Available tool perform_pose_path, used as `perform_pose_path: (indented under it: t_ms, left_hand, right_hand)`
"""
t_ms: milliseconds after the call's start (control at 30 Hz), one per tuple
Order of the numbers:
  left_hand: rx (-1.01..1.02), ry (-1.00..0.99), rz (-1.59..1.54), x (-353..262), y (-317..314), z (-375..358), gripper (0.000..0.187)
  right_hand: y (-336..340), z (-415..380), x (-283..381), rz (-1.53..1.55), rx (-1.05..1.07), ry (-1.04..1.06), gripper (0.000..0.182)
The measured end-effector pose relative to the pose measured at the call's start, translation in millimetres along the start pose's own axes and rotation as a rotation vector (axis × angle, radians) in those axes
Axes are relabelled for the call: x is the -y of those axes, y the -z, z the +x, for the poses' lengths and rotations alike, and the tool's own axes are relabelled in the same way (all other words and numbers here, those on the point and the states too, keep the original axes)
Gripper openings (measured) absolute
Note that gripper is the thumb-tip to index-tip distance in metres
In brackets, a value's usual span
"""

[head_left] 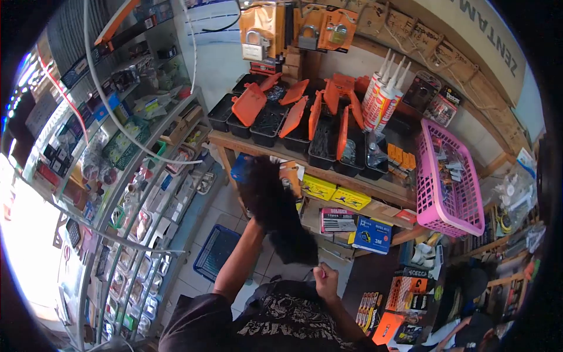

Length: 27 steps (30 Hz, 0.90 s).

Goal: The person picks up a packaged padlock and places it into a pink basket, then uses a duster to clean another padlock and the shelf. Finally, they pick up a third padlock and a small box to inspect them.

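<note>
A black feather duster stretches across the middle of the head view, its fluffy end near the front of the wooden shelf. My right hand, in front of my chest, is closed around the duster's handle end, where a bit of pink shows. My left forearm reaches forward to the duster, and my left hand is mostly covered by the feathers, so its fingers are hidden. Beyond the duster stand black bins with orange lids, several of them raised.
White-and-red sealant tubes and a pink basket stand on the wooden shelf. Padlocks hang above. A glass display case lines the left. A blue crate sits on the tiled floor. Another person shows at lower right.
</note>
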State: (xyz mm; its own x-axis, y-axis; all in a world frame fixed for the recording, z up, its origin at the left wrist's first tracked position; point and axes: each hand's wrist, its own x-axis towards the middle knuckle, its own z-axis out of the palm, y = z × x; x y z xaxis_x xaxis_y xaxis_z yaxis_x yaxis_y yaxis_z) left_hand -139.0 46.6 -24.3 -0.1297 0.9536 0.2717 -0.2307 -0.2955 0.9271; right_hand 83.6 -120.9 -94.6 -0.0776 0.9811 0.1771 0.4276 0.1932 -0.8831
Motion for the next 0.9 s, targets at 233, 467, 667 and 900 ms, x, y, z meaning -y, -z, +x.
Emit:
perform_pose_path:
  t_ms: [233, 467, 667, 900]
  left_hand:
    - [0.025, 0.131, -0.17, -7, 10, 10, 0.055]
    - [-0.021, 0.373, -0.84, -10, 0, 11, 0.049]
    - [-0.018, 0.527, -0.934, 49, 18, 9, 0.043]
    - [0.049, 0.458, -0.91, -37, -41, 14, 0.057]
  right_hand:
    - [-4, -9, -9, 0.099, -0.044, -0.098, 0.042]
    - [-3, -19, -4, 0.188, 0.006, -0.117, 0.04]
    - [16, -17, 21, 0.219, -0.014, -0.103, 0.037]
    - [30, -8, 10, 0.09, -0.146, -0.173, 0.043]
